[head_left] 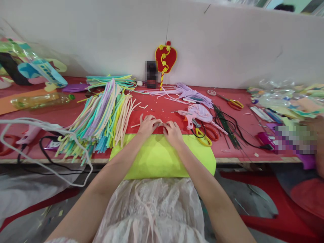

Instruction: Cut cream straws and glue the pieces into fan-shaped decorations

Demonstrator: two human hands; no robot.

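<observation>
In the head view, my left hand (pixel 148 125) and my right hand (pixel 173 131) meet over the near part of the red table, fingertips almost touching. Between them they pinch a pale peach pipe cleaner (pixel 160 123), mostly hidden by the fingers. A bright yellow-green sheet (pixel 162 157) lies under my wrists and hangs over the table edge. Left of my hands spreads a large heap of pastel pipe cleaners (pixel 97 114), with peach ones nearest. To the right lie a pink glue gun (pixel 189 119), yellow-handled scissors (pixel 204 137) and a lilac fuzzy piece (pixel 201 113).
A red fan-shaped decoration (pixel 172 60) stands at the back by a dark phone-like object (pixel 151 72). Lilac pipe cleaners (pixel 194 94), green stems (pixel 226 125) and more scissors (pixel 235 104) lie rightward. A white cable (pixel 73 135) loops at left; another person's arm (pixel 319 141) shows at right.
</observation>
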